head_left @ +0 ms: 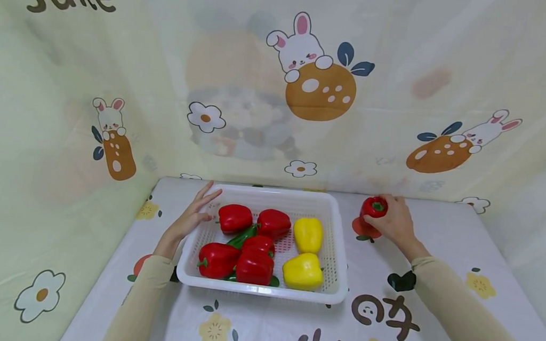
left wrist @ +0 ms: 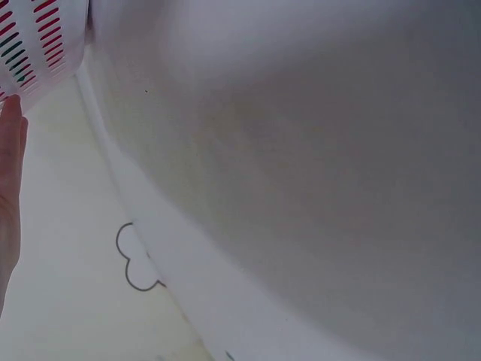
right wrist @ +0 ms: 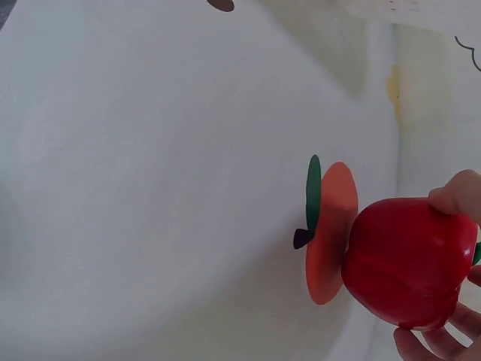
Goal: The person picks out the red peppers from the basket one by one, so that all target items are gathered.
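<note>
My right hand (head_left: 398,222) grips a red bell pepper (right wrist: 409,259) between thumb and fingers, its green stem facing up, at the back right of the table. In the right wrist view the pepper overlaps a printed red fruit on the cloth. My left hand (head_left: 191,218) rests at the back left of a white plastic basket (head_left: 263,289), fingers straight and spread along its rim. Inside the basket lie several red bell peppers (head_left: 256,267), two yellow bell peppers (head_left: 307,235) and a long green vegetable (head_left: 242,236), partly hidden under the red ones.
A printed cloth (head_left: 214,332) with flowers and lettering covers the table. Behind and at the sides hang pale curtains (head_left: 242,72) with rabbit prints, close against the table's back edge. Between the basket and my right hand is a strip of tablecloth.
</note>
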`<state>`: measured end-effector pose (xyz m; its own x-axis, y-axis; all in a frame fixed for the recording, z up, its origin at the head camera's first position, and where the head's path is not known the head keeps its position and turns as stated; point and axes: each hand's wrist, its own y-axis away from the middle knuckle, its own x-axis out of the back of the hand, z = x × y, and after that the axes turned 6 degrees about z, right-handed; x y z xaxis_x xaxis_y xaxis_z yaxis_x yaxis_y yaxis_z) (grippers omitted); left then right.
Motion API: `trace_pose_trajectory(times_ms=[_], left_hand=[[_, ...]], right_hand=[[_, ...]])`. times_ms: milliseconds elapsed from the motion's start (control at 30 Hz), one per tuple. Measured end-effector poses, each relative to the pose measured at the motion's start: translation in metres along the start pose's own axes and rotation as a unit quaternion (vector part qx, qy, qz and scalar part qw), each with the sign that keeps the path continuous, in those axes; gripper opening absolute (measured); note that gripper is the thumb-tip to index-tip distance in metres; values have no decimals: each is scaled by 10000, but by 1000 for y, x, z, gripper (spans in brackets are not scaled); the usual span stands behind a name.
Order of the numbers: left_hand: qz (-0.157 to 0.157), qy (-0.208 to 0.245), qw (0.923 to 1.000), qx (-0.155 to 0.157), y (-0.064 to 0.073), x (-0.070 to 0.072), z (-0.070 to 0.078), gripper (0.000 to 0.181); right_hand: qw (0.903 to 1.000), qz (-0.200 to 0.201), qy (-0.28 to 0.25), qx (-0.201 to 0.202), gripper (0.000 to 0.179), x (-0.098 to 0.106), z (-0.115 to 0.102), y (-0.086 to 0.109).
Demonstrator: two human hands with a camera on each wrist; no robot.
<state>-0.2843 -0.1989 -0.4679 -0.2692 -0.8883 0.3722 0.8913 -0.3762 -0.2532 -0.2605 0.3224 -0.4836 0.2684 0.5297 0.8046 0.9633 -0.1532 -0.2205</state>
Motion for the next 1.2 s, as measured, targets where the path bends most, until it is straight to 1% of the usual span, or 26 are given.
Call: trace_pose_trajectory(times_ms=[333,667,967,1200], left_hand=[[14,32,10000,34,0,0,1,64],[-3,27,10000,-24,-1,0,-1,64],[35,22,10000,-13,-1,2,0,63],[39,-8,9999,102,-1,1,0,65]], right_hand=[[10000,-14,46,-33,74,-6,5,0],[9996,-241,84,-150,76,-3,1,-1],[9993,-323,129,-98,78,-2,-6,-4],[9977,-549,394,22,78,3,-8,-6]])
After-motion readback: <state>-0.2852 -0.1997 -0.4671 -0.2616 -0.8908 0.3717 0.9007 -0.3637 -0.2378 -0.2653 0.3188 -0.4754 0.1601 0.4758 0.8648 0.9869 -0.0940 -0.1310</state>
